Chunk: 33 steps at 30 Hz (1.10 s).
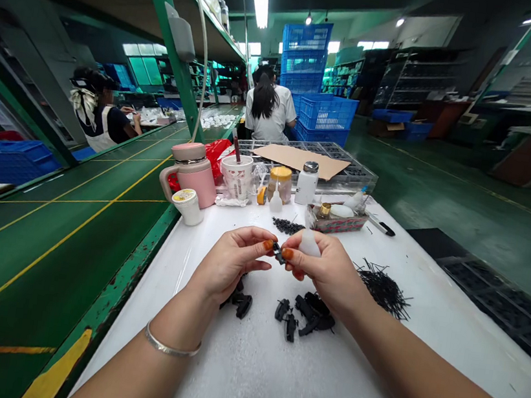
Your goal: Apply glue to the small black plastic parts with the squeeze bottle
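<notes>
Between my two hands is a small black plastic part (278, 253), pinched at the fingertips above the white table. My left hand (228, 259) grips its left side with thumb and fingers. On the other side, my right hand (328, 266) pinches it too. A translucent white squeeze bottle (309, 242) shows at my right hand's fingers, apparently tucked in them; its lower end is hidden. Below my hands lies a group of black plastic parts (306, 315), and a few more black parts (242, 304) sit partly hidden under my left hand.
Thin black strips (385, 289) lie in a heap at right, and tiny black pieces (287, 226) beyond my hands. Along the back stand a pink mug (200, 177), a cup (236, 179), a white bottle (306, 183) and a box (341, 221). A green conveyor (70, 232) runs left.
</notes>
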{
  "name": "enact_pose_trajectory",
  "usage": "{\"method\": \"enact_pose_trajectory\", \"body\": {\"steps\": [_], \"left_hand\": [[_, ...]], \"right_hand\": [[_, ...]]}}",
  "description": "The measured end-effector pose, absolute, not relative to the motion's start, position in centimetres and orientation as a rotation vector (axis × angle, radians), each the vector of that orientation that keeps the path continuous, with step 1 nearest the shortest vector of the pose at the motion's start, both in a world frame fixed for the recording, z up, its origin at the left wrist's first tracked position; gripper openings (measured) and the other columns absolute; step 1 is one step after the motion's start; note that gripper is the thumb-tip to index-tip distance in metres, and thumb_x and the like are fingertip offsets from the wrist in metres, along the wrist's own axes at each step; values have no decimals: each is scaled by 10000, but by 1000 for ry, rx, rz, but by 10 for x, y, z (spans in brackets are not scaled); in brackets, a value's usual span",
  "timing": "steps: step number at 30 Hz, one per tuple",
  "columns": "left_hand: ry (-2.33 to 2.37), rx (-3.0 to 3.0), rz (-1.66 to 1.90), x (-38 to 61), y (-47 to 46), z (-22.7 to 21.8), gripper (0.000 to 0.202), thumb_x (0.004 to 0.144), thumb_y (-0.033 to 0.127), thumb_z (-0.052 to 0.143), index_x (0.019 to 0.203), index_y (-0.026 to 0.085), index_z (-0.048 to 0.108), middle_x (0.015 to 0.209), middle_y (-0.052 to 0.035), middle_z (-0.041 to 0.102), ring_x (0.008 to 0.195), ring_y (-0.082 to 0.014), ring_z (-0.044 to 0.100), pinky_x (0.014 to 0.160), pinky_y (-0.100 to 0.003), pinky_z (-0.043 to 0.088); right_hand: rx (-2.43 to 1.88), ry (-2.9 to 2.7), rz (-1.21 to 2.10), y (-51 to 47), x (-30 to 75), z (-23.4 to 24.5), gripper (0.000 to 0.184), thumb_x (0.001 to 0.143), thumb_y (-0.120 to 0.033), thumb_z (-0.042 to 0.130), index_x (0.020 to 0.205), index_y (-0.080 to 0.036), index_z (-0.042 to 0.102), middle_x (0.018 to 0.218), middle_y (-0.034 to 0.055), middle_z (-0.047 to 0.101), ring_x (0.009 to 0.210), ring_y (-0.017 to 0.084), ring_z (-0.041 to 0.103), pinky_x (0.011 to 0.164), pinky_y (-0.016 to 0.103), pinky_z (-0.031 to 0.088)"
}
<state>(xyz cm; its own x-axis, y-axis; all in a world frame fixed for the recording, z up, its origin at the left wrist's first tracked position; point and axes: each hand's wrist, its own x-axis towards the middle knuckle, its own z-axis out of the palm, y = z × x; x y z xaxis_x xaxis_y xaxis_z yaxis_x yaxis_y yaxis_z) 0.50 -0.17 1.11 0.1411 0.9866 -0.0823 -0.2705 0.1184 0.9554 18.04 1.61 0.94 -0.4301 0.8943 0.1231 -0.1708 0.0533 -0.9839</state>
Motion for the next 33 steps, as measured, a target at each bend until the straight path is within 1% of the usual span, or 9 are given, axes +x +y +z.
{"method": "enact_pose_trajectory", "body": {"steps": [2, 6, 8, 11, 14, 19, 25, 29, 33], "left_hand": [[955, 989, 1140, 5, -1, 11, 195, 692, 275, 775, 834, 168, 695, 849, -22, 671, 759, -112, 629, 636, -203, 529], [911, 968, 1141, 5, 0, 10, 193, 684, 250, 780, 830, 168, 684, 827, -12, 663, 727, -101, 625, 640, -202, 519], [891, 968, 1133, 6, 0, 8, 192, 691, 247, 775, 832, 170, 670, 820, -12, 663, 712, -101, 627, 646, -209, 515], [880, 987, 1120, 7, -1, 7, 197, 705, 253, 766, 844, 172, 652, 848, -23, 673, 720, -116, 641, 656, -223, 511], [887, 1007, 1134, 8, -1, 7, 189, 711, 244, 761, 840, 170, 644, 843, -15, 667, 713, -111, 638, 655, -222, 505], [871, 1016, 1131, 9, 0, 7, 162, 743, 237, 735, 837, 155, 632, 811, -15, 661, 690, -102, 624, 665, -228, 504], [839, 1024, 1118, 11, -1, 8, 155, 764, 250, 712, 828, 151, 613, 747, -12, 648, 611, -98, 608, 626, -233, 496], [871, 1026, 1108, 11, -1, 6, 184, 755, 280, 721, 861, 162, 628, 801, -13, 642, 664, -103, 612, 639, -234, 509], [904, 1020, 1172, 1, 1, 9, 234, 721, 280, 749, 915, 183, 662, 817, 3, 615, 730, -95, 593, 629, -201, 522]], "right_hand": [[-796, -1444, 1527, 15, 179, 10, 285, 690, -358, 763, 800, -152, 599, 635, -14, 580, 553, 93, 488, 510, 228, 379], [-783, -1390, 1578, 15, 178, 8, 426, 664, -330, 784, 984, -181, 546, 676, -19, 611, 575, 106, 523, 525, 228, 394], [-768, -1386, 1619, 16, 178, 7, 454, 661, -321, 788, 1018, -179, 545, 675, -20, 609, 562, 101, 516, 519, 225, 388], [-742, -1390, 1677, 17, 178, 6, 373, 647, -320, 799, 903, -158, 581, 650, -21, 580, 567, 97, 516, 521, 223, 389], [-731, -1399, 1688, 17, 178, 6, 311, 650, -319, 798, 798, -150, 584, 625, -24, 559, 581, 98, 521, 534, 224, 397], [-767, -1439, 1699, 18, 179, 4, 285, 676, -339, 779, 781, -144, 599, 663, -8, 568, 574, 92, 502, 529, 223, 387], [-796, -1528, 1697, 18, 179, 3, 274, 745, -383, 718, 731, -132, 609, 658, 14, 606, 548, 81, 500, 509, 207, 359], [-787, -1488, 1676, 18, 179, 4, 288, 752, -393, 711, 696, -139, 588, 631, 13, 612, 528, 79, 501, 496, 205, 359], [-786, -1444, 1590, 21, 183, 6, 270, 750, -376, 719, 680, -146, 595, 603, 8, 617, 501, 76, 492, 485, 208, 365]]}}
